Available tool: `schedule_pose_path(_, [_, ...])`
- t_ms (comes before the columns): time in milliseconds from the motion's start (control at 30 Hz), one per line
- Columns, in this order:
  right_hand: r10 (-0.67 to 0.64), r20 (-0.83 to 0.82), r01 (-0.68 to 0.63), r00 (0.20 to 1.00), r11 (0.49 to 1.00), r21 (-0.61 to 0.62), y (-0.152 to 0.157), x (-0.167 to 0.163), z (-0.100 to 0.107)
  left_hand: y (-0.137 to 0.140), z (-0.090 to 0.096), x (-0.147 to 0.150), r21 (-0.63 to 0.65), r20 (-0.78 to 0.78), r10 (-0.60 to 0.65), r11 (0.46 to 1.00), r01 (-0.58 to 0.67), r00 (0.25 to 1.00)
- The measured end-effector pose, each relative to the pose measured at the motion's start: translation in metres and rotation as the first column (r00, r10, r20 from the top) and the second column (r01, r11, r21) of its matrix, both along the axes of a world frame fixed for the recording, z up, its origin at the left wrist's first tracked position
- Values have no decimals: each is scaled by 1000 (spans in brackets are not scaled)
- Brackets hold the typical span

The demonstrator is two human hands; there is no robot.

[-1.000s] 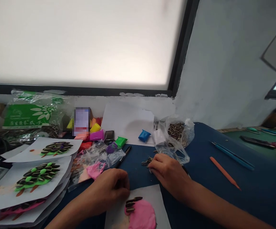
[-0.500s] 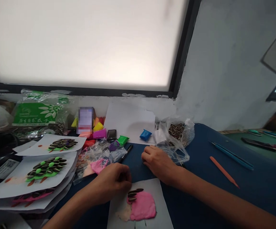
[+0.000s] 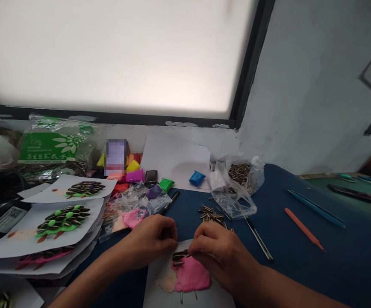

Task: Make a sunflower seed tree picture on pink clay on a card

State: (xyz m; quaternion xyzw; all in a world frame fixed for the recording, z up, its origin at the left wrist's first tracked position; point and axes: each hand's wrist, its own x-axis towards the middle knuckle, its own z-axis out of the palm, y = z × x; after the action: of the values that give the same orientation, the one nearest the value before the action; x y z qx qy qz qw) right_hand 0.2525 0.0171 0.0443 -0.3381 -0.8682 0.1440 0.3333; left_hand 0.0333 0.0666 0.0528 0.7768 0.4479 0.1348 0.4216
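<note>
A pink clay body (image 3: 192,273) is pressed onto a white sheet of paper (image 3: 160,301), with a pale peach clay patch at its left and two short drawn legs below. Several dark striped sunflower seeds (image 3: 179,256) stick in the upper left of the pink clay. My right hand (image 3: 219,252) is over the clay's top edge, thumb and forefinger pinched on a seed beside those seeds. Curled at the paper's upper left edge is my left hand (image 3: 156,237), its fingers closed; whatever they hold is hidden.
Loose sunflower seeds (image 3: 211,214) lie behind my right hand, near an open plastic bag of seeds (image 3: 238,173). Finished seed pictures (image 3: 73,231) are stacked at left. Clay packets (image 3: 134,175) sit at the back; a silver pen (image 3: 258,237) and an orange tool (image 3: 304,229) lie right.
My right hand has come back from the loose seeds toward me, down to the pink clay, uncovering the seed pile and silver pen. The left hand has barely moved.
</note>
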Motion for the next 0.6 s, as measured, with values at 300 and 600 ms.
schedule_pose_path(300, [-38,24,40,999,993,-109,-5,-1,1,1,1,1,-11,-12,-2,1000,2,1000])
schedule_pose_path(600, [-53,-24,52,998,997,-57,-7,-4,1,2,-1,0,2,-16,-7,1000,8,1000])
